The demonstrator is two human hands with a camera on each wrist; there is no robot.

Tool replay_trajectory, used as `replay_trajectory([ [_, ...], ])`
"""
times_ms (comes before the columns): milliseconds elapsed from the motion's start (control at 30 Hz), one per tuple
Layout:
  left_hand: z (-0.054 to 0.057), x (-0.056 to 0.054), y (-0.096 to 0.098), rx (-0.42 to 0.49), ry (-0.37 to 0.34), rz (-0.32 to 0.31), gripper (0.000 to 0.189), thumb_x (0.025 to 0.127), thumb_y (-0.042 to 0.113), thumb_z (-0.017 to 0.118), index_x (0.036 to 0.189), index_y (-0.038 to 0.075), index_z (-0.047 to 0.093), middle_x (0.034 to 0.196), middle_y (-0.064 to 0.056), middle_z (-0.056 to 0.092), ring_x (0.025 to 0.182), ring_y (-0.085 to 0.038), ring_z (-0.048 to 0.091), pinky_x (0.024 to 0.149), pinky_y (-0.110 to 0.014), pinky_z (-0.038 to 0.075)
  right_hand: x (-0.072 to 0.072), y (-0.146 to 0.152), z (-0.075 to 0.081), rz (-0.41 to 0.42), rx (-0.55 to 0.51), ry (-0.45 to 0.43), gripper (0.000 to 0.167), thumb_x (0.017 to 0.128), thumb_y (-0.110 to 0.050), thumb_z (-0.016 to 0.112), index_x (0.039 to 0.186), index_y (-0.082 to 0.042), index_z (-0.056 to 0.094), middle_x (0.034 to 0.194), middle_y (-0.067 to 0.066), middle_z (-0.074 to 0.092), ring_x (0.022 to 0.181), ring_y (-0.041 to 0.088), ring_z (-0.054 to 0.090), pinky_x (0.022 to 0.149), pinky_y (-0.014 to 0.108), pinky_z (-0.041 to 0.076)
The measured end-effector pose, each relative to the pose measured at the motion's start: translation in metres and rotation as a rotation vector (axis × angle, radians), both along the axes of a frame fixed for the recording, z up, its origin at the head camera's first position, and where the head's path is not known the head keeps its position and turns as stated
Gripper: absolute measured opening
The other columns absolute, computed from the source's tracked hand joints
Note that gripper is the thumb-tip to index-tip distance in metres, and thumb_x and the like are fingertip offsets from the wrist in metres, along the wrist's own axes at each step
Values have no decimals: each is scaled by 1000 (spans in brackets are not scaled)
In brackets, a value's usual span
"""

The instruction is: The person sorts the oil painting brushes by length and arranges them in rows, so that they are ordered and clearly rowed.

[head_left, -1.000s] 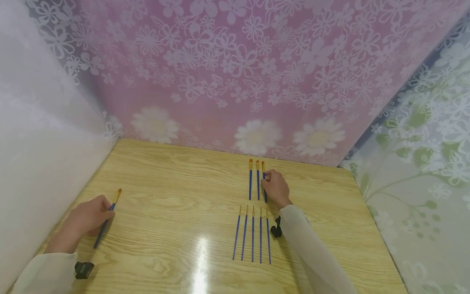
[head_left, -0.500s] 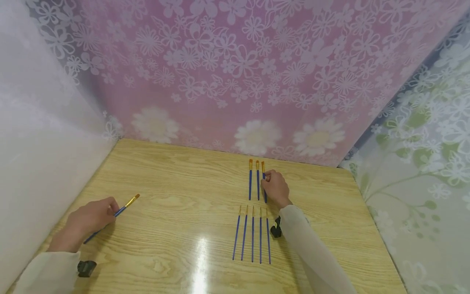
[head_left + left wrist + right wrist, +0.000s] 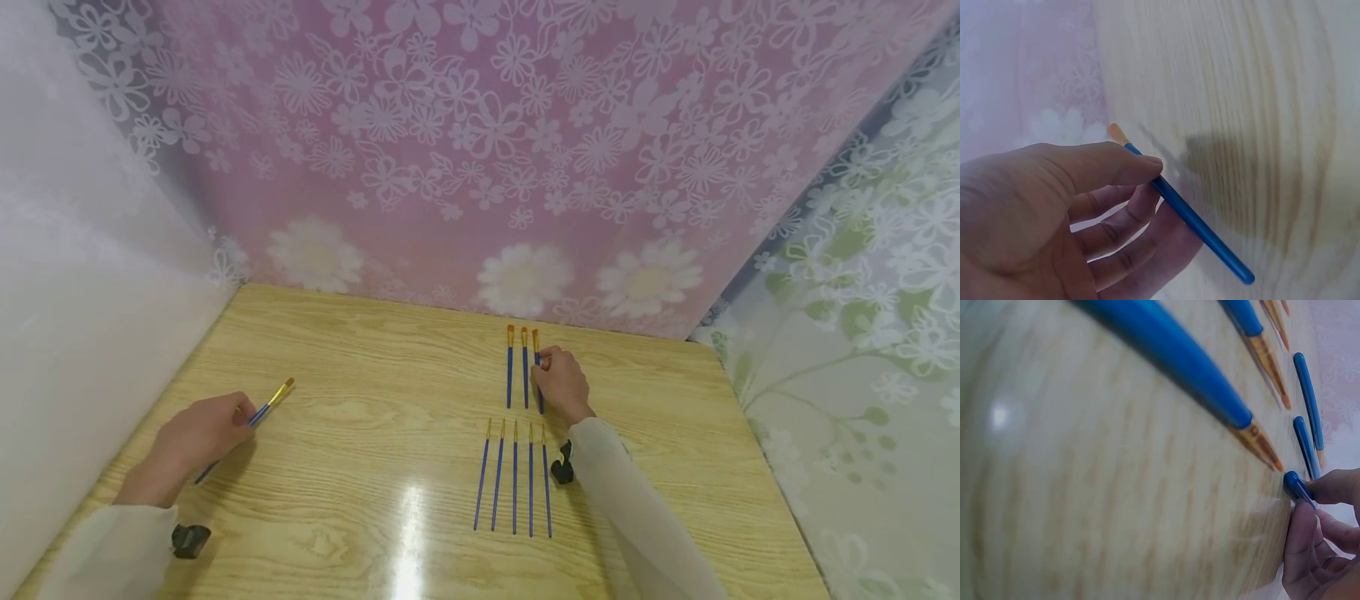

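Observation:
On the left of the head view, my left hand (image 3: 198, 437) pinches a flat-tipped paintbrush (image 3: 279, 393) by its blue handle. In the left wrist view the thumb and fingers hold this paintbrush (image 3: 1207, 234) over the wood, with a shadow beside it. My right hand (image 3: 564, 383) pinches another blue paintbrush (image 3: 537, 343), the rightmost of three in the back row. Its handle end (image 3: 1293, 481) shows in the right wrist view. Beside it lie a middle paintbrush (image 3: 525, 375) and a left paintbrush (image 3: 510, 375), bristles away from me.
Several thin paintbrushes (image 3: 515, 479) lie side by side in a front row, nearer to me. The wooden table (image 3: 360, 358) meets a pink floral backdrop (image 3: 450, 150) at the back. A white side wall (image 3: 90, 275) and a leafy side panel (image 3: 862, 400) flank it.
My left hand has shifted right and slightly away from me, and its paintbrush has swung from steep to slanting rightward. The right hand has stayed on its paintbrush.

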State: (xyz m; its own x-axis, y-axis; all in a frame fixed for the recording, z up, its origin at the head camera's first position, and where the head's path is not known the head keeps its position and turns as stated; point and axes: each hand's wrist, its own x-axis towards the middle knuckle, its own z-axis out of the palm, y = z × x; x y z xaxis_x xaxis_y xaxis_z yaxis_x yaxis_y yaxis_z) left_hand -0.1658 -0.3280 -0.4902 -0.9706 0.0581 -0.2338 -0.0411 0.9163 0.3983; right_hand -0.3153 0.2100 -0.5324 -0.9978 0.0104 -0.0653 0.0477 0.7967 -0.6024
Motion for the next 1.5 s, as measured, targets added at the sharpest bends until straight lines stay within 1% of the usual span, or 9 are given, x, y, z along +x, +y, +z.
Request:
replay_trajectory([
  [100,-1,-6,5,22,4,-5,23,100,19,69,117,3,68,118,-24,74,94,-34,71,73,-50,57,1,0,0,-2,-3,-1,35,108,-19,60,138,-1,65,73,-1,54,55,14,39,52,32,29],
  [200,0,-12,11,52,7,-10,24,101,19,68,118,2,68,118,-25,74,95,-34,71,74,-50,57,1,-1,0,-8,2,1,36,108,-20,61,139,-1,65,76,1,56,57,15,41,53,32,31],
  [367,4,-21,26,125,6,-17,26,104,20,70,119,-2,67,114,-27,73,84,-27,71,69,-43,58,1,0,0,-8,14,8,37,108,-20,62,140,-1,65,83,3,61,59,16,46,55,33,34],
  [533,4,-30,47,232,-45,9,29,104,17,69,123,-5,66,115,-26,72,76,-19,70,65,-36,62,0,0,0,-12,15,4,38,108,-20,63,140,-2,66,85,4,64,60,16,47,55,33,35],
  [700,7,-39,72,305,-87,19,29,106,16,68,125,-5,65,115,-24,71,76,-20,70,67,-37,64,-1,1,-1,-14,16,-4,39,108,-21,63,142,-3,66,81,3,64,59,15,46,54,32,34],
  [833,7,-46,95,330,-92,14,28,107,16,68,127,-4,65,114,-22,71,75,-20,70,67,-36,65,-1,2,-2,-11,16,-4,39,108,-21,63,142,-3,65,81,2,64,58,14,45,54,32,33],
  [1100,11,-63,136,368,-104,-4,30,108,17,67,132,-2,65,123,-23,70,77,-21,71,66,-36,66,-1,2,-1,0,7,3,40,107,-20,60,143,-2,64,75,-1,58,56,14,40,53,31,28],
  [1300,11,-77,172,411,-104,11,31,109,16,65,136,-1,64,125,-22,70,80,-23,73,66,-35,66,0,2,0,4,9,12,40,108,-19,59,143,-1,64,74,-2,56,56,14,39,54,31,28],
  [1500,7,-89,203,439,-63,-6,31,109,16,63,136,0,65,114,-19,75,73,-26,75,63,-35,65,0,0,0,-7,10,5,38,108,-19,60,142,-2,64,74,-2,54,56,14,39,54,32,29],
])
